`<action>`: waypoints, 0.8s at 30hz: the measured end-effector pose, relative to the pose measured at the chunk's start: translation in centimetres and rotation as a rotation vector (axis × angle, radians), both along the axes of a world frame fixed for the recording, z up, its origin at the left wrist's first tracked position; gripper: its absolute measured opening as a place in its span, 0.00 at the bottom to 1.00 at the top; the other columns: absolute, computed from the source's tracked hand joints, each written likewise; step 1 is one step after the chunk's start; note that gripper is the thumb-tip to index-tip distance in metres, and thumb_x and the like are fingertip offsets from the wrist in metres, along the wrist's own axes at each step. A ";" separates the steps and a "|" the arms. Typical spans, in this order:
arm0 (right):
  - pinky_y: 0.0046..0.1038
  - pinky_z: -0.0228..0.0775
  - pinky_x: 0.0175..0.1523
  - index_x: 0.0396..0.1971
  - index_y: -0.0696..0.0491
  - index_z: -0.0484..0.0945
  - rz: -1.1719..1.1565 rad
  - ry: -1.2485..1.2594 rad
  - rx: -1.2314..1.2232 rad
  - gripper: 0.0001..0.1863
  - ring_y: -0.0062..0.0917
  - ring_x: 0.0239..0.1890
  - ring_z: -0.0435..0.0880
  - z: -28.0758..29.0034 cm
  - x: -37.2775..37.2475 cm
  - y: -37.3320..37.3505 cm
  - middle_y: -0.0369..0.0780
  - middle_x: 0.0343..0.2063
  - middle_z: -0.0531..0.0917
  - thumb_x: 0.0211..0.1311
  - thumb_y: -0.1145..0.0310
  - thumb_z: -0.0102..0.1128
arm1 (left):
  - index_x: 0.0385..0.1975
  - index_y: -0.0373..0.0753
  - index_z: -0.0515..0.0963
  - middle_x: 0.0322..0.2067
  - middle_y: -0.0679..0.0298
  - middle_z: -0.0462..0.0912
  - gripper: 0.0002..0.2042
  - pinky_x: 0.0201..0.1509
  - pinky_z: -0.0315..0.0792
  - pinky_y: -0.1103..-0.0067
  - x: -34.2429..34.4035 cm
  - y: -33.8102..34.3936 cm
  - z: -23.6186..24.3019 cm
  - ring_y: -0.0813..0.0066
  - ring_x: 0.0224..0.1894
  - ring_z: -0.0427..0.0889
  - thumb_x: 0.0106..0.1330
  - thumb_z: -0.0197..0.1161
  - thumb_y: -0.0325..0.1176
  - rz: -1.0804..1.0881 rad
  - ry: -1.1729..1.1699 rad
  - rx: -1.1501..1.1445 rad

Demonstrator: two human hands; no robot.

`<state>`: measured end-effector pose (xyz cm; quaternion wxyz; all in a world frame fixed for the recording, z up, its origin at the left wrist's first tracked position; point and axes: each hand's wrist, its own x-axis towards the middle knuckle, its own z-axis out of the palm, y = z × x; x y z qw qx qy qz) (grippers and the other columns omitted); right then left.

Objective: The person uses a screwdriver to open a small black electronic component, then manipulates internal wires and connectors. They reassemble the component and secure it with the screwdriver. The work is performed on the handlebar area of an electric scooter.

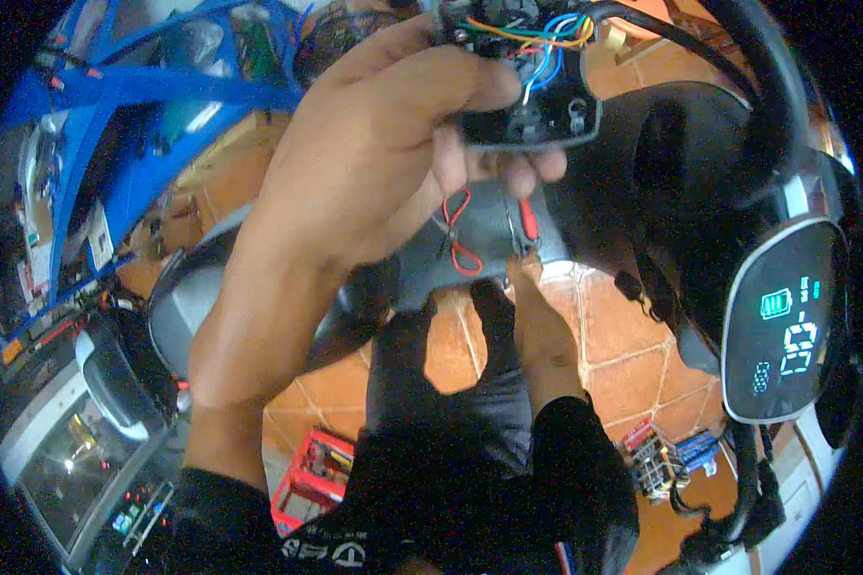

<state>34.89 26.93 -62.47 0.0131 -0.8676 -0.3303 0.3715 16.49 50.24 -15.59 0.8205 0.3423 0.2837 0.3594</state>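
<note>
Raised close to the view, my left hand [384, 144] grips a black plastic housing [571, 120], its thumb on the inside and its fingertips under the lower edge. Blue, white, orange and green wires [547, 57] run through the housing's exposed inside. Lower down and farther off, my right hand [524, 273] reaches to the edge of a grey footboard [417, 254]. Its small, blurred fingers look closed at the lower end of a slim red-handled tool [530, 220]. A tool with red looped handles [465, 249] lies to its left on the footboard.
A lit oval display [786, 321] and a curved black handlebar [786, 105] stand at the right. Red [316, 474] and patterned [652, 460] boxes sit on the orange tiles [623, 307]. Blue shelving [115, 125] fills the upper left.
</note>
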 end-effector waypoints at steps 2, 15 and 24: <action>0.43 0.72 0.50 0.54 0.53 0.67 -0.004 -0.019 -0.067 0.30 0.46 0.46 0.78 -1.0 -0.7 0.0 0.49 0.42 0.77 0.50 0.58 0.62 | 0.51 0.27 0.69 0.41 0.42 0.80 0.18 0.36 0.81 0.70 -0.2 -0.3 -0.4 0.58 0.34 0.84 0.64 0.53 0.32 0.069 -0.006 -0.065; 0.32 0.73 0.47 0.44 0.62 0.73 0.036 0.110 0.663 0.20 0.39 0.38 0.80 2.1 -4.3 -0.7 0.50 0.37 0.80 0.60 0.61 0.58 | 0.43 0.31 0.72 0.41 0.53 0.75 0.10 0.45 0.78 0.70 -1.3 -0.1 2.5 0.63 0.43 0.78 0.69 0.51 0.32 -0.231 0.260 0.630; 0.41 0.73 0.45 0.39 0.48 0.79 1.022 0.757 1.001 0.13 0.40 0.41 0.79 31.7 -31.8 3.7 0.43 0.35 0.81 0.51 0.64 0.60 | 0.45 0.26 0.68 0.40 0.50 0.75 0.12 0.36 0.79 0.69 -0.2 -1.3 2.2 0.60 0.35 0.80 0.67 0.47 0.27 0.073 0.189 -0.113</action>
